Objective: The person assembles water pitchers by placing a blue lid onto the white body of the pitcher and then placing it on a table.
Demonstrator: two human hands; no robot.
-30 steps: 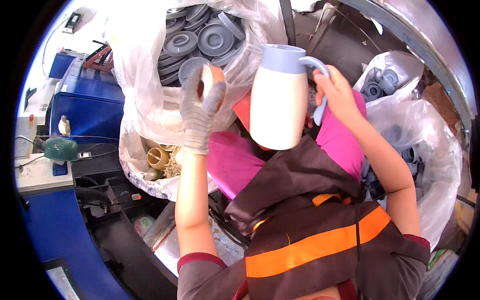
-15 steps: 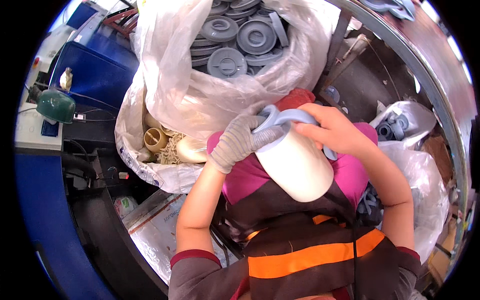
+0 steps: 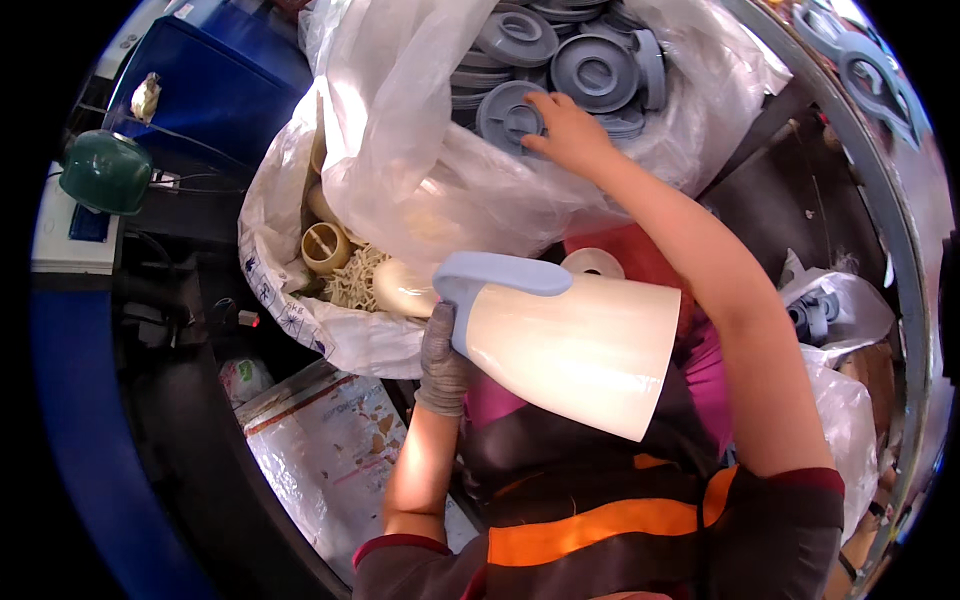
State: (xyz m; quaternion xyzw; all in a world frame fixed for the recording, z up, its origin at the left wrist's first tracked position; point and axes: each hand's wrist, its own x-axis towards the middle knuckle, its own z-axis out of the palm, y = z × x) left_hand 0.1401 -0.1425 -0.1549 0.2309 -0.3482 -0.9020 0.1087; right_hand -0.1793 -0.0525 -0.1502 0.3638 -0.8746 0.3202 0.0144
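Note:
A cream-coloured pitcher [image 3: 575, 345] with a blue-grey handle [image 3: 510, 272] and rim lies tilted on its side over my lap. My left hand [image 3: 442, 365], in a grey glove, grips it at the rim, below the handle; part of the fingers is hidden behind the rim. My bare right hand [image 3: 570, 135] reaches into a clear plastic bag [image 3: 560, 185]. Its thumb and forefinger are apart and touch a round grey lid [image 3: 508, 118], which lies among several similar lids.
Left of the lid bag, a white sack [image 3: 375, 345] holds cream parts. A red piece [image 3: 625, 255] lies behind the pitcher. At the right are a metal frame edge [image 3: 870, 150] and bags of blue-grey parts. A green lamp [image 3: 105, 172] stands far left.
My right hand has let go of the pitcher and moved up to the lids. The pitcher has turned, its base now pointing right, with only my left hand on it. The view has shifted.

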